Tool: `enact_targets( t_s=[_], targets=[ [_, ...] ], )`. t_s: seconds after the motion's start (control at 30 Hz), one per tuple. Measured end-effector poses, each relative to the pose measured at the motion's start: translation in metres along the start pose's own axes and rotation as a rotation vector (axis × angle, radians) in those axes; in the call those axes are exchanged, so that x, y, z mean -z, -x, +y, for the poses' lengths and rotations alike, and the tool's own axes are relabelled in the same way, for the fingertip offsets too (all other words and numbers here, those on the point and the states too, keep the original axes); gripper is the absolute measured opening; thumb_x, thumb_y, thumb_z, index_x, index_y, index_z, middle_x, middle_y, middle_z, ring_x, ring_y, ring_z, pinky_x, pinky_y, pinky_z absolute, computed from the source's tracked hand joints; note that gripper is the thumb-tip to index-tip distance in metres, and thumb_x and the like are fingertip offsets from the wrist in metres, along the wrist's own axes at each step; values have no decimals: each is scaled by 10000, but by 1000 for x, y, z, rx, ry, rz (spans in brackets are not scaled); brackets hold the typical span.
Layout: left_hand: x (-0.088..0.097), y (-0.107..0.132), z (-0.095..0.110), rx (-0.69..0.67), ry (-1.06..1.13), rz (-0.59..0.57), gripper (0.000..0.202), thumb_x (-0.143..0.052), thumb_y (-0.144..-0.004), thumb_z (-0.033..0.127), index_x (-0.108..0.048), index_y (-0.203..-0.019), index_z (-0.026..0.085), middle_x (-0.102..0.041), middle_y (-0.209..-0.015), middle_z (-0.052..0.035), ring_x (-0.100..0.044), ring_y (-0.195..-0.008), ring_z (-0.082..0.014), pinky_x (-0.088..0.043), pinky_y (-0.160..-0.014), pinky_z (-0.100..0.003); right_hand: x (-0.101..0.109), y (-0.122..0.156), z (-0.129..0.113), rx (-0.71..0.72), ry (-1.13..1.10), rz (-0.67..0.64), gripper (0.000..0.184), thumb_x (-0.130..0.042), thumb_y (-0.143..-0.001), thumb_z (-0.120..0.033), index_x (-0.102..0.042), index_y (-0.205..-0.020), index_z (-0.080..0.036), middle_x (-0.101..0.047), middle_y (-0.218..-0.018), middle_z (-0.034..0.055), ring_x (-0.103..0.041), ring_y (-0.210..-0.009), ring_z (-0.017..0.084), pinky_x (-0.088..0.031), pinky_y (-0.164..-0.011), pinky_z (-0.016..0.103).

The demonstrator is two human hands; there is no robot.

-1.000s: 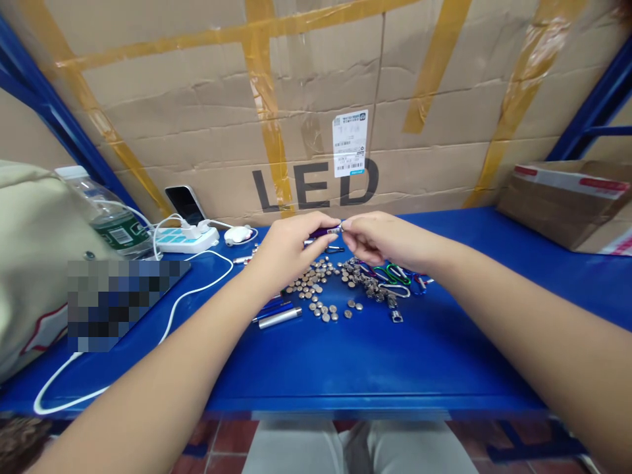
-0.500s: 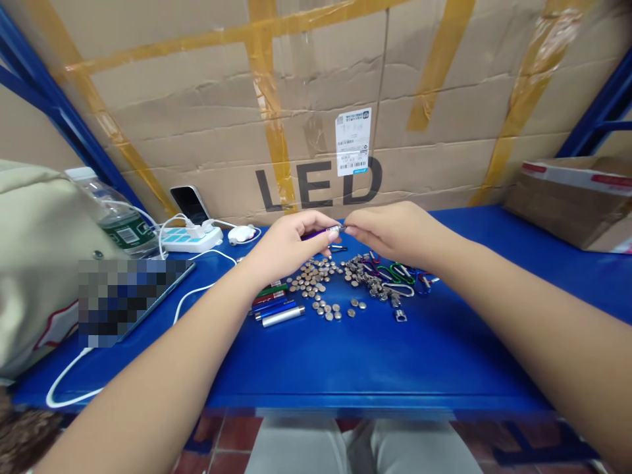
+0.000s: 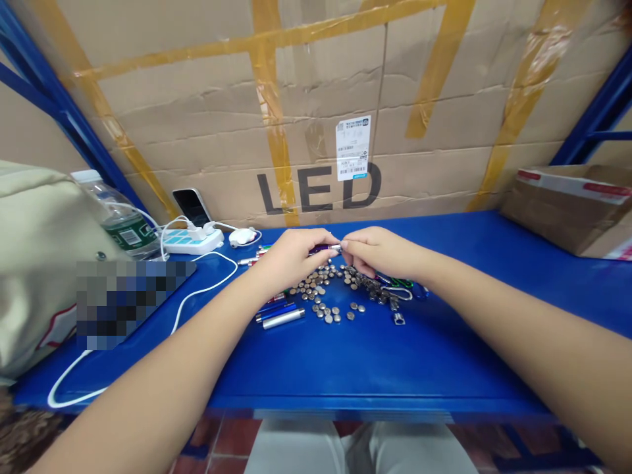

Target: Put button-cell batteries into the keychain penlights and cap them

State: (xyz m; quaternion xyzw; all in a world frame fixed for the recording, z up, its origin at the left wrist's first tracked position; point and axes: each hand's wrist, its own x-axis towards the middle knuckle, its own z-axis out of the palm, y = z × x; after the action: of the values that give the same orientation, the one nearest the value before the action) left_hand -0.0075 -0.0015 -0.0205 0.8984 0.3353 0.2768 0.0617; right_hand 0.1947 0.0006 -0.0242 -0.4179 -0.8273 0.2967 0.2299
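My left hand [image 3: 301, 257] is closed around a slim purple mini flashlight [image 3: 320, 249], its silver end pointing right. At that end the fingertips of my right hand [image 3: 378, 253] are pinched together; any small part between them is hidden. Below the hands lie many round silver button cells [image 3: 328, 315], some in a heap and some loose. Small metal clips [image 3: 398, 319] and coloured carabiners [image 3: 397, 293] are piled under and beside my right hand. Other flashlight tubes, a silver one [image 3: 284, 319] and a blue one [image 3: 279, 311] among them, lie beside my left forearm.
A blue table [image 3: 395, 368] carries everything. On the left are a bag [image 3: 44, 243], a bottle [image 3: 126, 230], a power strip [image 3: 192, 242], a blurred-out tablet-like device [image 3: 168, 280] and white cables. A big taped carton [image 3: 197, 131] stands behind; a smaller box [image 3: 557, 210] sits right.
Both hands have come slightly lower and nearer to me with the purple mini flashlight. My right hand's fingers have turned and now pinch at its silver end. More tubes show behind my left hand.
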Motion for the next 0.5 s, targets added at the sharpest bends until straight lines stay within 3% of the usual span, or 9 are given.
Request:
enact_targets(
  t_s=[0.13,0.23,0.33,0.5],
  targets=[
    [-1,-1,-3,-102,-204,42,180,-555,-929,189,-666,-1071,185,-742,-1065,-57,-681,-1000,-187,-515,-857,-310,-6,-5,4,-75,-372,-25,328,-372,-925,-297,-490,-630,-216,-408,-345,-60,-321,-377,102,-297,-469,264],
    [-2,-1,-3,-95,-213,77,177,-558,-929,199,-661,-1071,180,-739,-1063,-65,-680,-994,-196,-514,-861,-326,-8,-8,6,-91,-471,-19,355,-333,-931,-294,-451,-605,-222,-356,-336,-61,-273,-354,100,-244,-435,272],
    [-2,-1,-1,-9,-14,62,137,-578,-909,203,-660,-1015,172,-742,-1015,-53,-682,-936,-176,-517,-837,-310,-5,-7,7,-14,-243,38,357,-323,-955,-359,-482,-669,-215,-441,-425,-44,-358,-403,107,-290,-473,267],
    [-1,-2,2,236,444,-55,137,-568,-909,256,-635,-974,156,-733,-948,-48,-662,-722,-108,-529,-729,-264,4,-2,7,252,408,178,387,-285,-974,-459,-498,-768,-211,-587,-682,37,-519,-626,166,-345,-609,293]
  ],
)
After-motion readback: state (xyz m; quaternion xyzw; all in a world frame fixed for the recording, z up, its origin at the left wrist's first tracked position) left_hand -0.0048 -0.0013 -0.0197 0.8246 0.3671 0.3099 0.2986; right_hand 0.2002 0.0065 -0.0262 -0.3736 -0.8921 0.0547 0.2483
